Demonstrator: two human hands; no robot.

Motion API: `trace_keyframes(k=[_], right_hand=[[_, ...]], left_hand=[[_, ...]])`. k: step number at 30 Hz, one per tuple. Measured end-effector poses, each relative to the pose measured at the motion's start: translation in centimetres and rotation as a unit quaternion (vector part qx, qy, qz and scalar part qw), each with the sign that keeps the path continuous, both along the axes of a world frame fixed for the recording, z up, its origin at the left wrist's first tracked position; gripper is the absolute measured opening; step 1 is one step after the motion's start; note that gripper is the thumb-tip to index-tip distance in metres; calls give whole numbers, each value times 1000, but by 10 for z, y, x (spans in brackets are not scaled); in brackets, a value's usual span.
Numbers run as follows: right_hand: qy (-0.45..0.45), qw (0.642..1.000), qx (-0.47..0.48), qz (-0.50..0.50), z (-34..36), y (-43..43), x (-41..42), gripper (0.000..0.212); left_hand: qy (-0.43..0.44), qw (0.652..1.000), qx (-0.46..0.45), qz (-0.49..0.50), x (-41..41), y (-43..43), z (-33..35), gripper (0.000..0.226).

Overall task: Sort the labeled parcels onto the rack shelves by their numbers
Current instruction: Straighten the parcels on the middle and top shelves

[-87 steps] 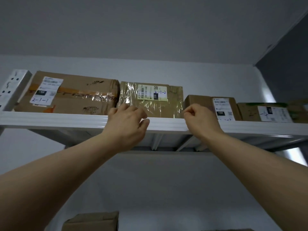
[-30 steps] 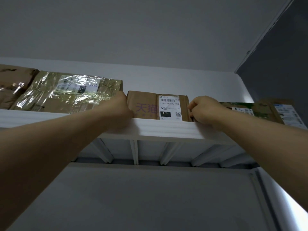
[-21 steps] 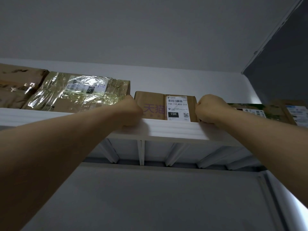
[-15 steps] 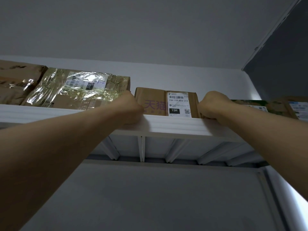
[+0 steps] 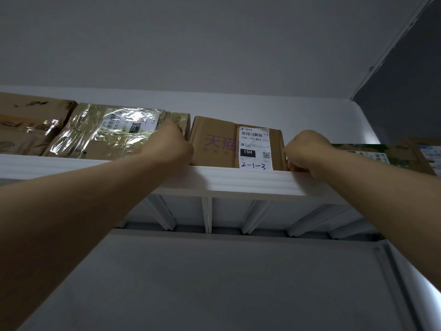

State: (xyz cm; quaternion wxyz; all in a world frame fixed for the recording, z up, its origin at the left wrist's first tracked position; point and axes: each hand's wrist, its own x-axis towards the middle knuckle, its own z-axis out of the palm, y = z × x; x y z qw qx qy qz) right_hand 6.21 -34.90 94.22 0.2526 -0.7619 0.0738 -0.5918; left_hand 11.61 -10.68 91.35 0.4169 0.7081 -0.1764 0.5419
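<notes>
Room: a grey ceiling and a pale wall stood above a white shelf, seen from below (its ribs showed underneath).
Box: brown card, upright at the shelf's front edge, between the two hands.
Label: white, on the box's front right, printed "15H" and hand-marked "2-1-3" in blue.
Left hand: at the box's left side, reaching into the gap beside the wrapped parcel; its fingers were hidden behind the hand, so I cannot tell whether it gripped.
Right hand: fingers curled at the box's lower right corner, pinching its edge just above the shelf lip.
Wrapped parcel: shiny film, tilted, just left of the box, with a white label of its own (the number partly lost in glare).
Far left: a taped carton, touching the wrapped parcel.
Right of the box: a flat green-topped parcel, then another carton at the frame's edge.
</notes>
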Motion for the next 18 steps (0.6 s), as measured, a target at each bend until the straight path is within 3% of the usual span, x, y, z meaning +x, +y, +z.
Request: trace_keyframes(k=[2, 9, 15, 18], right_hand=[[-3, 1000, -5, 9, 1, 2, 1, 23], [-19, 1000, -1, 2, 0, 3, 3, 22], [-18, 1000, -3, 9, -1, 3, 4, 22], [-22, 1000, 5, 18, -2, -1, -1, 26]], left_hand=[[5, 1000, 9, 5, -2, 8, -2, 38], [27, 997, 70, -8, -4, 8, -9, 10], [17, 999, 5, -32, -2, 10, -6, 30], [3, 998, -20, -61, -8, 2, -5, 15]])
